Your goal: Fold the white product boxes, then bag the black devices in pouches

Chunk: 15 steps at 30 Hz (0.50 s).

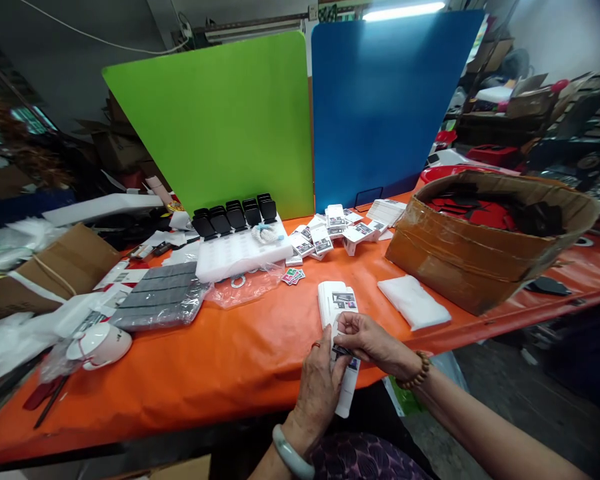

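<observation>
Near the table's front edge, my left hand (317,381) is closed around a white printed carton (349,390), its thumb lying along the near side. My right hand (367,340) is closed in a pinch over the upper part of that carton. A small dark patch shows between the fingers, too covered to identify. Just beyond both hands lies a stack of flat white printed cartons (333,293). Farther back is a pile of made-up small white boxes (321,240), with several small coloured cards (293,276) beside it.
A large cardboard box (445,257) of black and red pieces stands right, behind a white foam packet (414,303). Left are a white foam tray (245,253) with black pieces, a bagged grey stack (157,297) and a white cup (100,345). Green (220,120) and blue (380,107) panels stand behind.
</observation>
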### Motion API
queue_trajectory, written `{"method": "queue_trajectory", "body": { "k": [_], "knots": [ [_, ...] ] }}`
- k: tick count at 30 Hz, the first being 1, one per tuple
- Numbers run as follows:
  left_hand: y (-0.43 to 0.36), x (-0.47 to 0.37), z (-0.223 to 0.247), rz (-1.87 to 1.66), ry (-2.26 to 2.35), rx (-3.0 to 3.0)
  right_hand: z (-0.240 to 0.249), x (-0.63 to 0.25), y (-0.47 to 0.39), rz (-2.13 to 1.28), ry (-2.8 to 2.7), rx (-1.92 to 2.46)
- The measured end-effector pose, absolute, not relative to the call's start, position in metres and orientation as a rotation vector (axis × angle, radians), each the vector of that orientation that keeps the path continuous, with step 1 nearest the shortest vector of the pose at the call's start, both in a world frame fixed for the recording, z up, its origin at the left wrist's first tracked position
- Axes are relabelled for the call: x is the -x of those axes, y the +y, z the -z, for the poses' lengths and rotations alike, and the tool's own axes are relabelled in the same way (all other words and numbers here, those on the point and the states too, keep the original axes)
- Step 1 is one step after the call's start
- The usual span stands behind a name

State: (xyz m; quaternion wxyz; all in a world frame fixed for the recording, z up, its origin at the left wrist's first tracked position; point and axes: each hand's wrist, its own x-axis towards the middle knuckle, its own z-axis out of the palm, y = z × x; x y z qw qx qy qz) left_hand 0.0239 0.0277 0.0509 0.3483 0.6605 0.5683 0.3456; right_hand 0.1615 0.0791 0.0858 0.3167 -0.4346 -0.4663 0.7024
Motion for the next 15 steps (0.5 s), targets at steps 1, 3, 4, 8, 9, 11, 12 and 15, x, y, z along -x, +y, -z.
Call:
{"method": "queue_trajectory", "body": {
  "k": [1, 3, 4, 8, 9, 11, 12, 15],
  "knots": [
    [0.025, -0.023, -0.053, -0.915, 1.400, -1.662, -0.085, -0.160, 0.076, -1.827, -1.267, 1.155],
    [0.022, -0.022, -0.056, -0.950, 1.255, -1.541, -0.087, -0.156, 0.069, -1.671, -1.405, 1.210],
    [0.021, -0.022, -0.057, -0.970, 1.202, -1.467, -0.088, -0.155, 0.065, -1.525, -1.486, 1.238],
    [0.024, -0.020, -0.053, -1.145, 1.128, -1.071, -0.086, -0.158, 0.049, -0.928, -1.564, 1.335],
    [0.026, -0.019, -0.052, -1.201, 1.111, -0.960, -0.083, -0.160, 0.045, -0.902, -1.519, 1.373],
    [0.030, -0.020, -0.050, -1.283, 1.078, -0.778, -0.072, -0.163, 0.040, -1.101, -1.429, 1.396],
    [0.031, -0.020, -0.050, -1.301, 1.066, -0.720, -0.065, -0.164, 0.037, -1.282, -1.374, 1.356],
    [0.032, -0.023, -0.051, -1.307, 1.059, -0.659, -0.045, -0.164, 0.031, -1.713, -1.162, 1.147]
  ]
}}
